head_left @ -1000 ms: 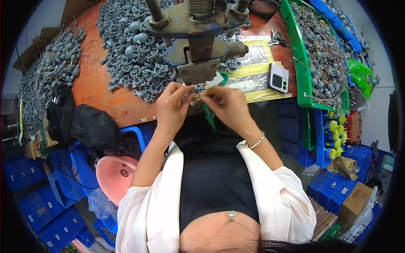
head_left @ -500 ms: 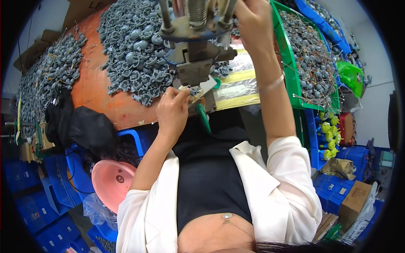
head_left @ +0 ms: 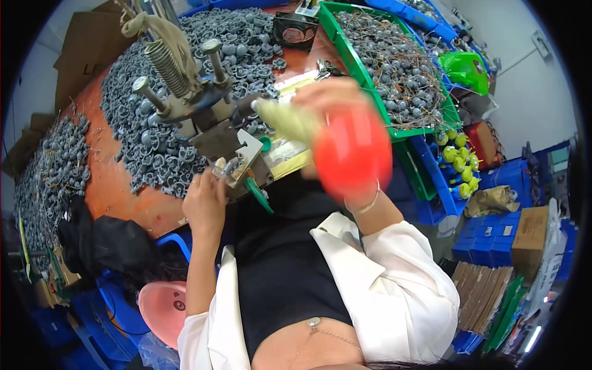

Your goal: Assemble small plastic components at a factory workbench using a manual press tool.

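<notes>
A hand press with a coil spring stands at the table's front edge. In its jig, under the ram, sits a small grey plastic part. My left hand is just left of the jig, fingers stretched and a little apart, their tips close to the part. On the right, my right hand is wrapped round the press lever, whose cloth-wrapped bar and large red ball knob are smeared by motion. The knob covers much of this hand.
Grey plastic clips and half-balls lie heaped behind the press. A green tray of grey balls with thin wires stands right. A green handle juts from the press's front. A pink bowl is at lower left.
My right hand has come down and nearer with the lever, bringing the red knob into view. My left fingers have loosened from their pinch at the jig. The whole view has shifted.
</notes>
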### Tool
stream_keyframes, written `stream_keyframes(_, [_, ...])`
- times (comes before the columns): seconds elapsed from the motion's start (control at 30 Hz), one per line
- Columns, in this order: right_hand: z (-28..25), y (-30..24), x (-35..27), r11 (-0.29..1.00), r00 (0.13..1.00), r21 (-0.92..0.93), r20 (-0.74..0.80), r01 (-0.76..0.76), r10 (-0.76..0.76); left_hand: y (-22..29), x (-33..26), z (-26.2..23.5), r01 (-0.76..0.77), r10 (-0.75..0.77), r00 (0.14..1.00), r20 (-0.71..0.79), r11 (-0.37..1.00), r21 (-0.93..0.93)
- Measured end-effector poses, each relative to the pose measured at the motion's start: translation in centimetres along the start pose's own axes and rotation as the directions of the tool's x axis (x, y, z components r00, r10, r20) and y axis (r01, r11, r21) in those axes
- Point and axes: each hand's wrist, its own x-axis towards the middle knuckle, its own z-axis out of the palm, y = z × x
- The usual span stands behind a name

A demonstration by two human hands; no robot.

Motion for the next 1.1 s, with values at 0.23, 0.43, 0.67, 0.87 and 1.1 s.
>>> stream_keyframes(0.23, [-2.2,6.3,-3.4,0.760,0.770,0.166,-0.011,-0.628,0.638,3.0,-1.6,-4.5,0.561,0.143,0.655,0.742,0.565,-0.605])
stream_keyframes(0.43, [-8.4,8.7,-5.7,0.699,0.681,0.071,-0.174,-0.711,0.711,-3.4,0.2,-7.7,0.517,-0.074,0.856,0.512,0.104,-0.849])
stream_keyframes(0.67, [-16.2,11.3,-3.9,0.733,0.708,-0.130,-0.417,-0.667,0.570,-15.5,8.3,-16.0,-0.189,-0.735,0.578,-0.353,0.301,-0.935])
stream_keyframes(0.87, [-26.1,15.2,-0.6,0.236,0.837,-0.821,-0.436,-0.520,0.331,-21.2,3.2,-6.0,0.290,-0.294,0.956,-0.013,0.948,-0.129])
stream_keyframes(1.1, [-29.8,18.4,1.1,-0.256,0.793,-0.951,-0.289,-0.174,0.536,-16.5,2.7,-2.5,0.261,-0.269,0.963,-0.029,0.898,0.353])
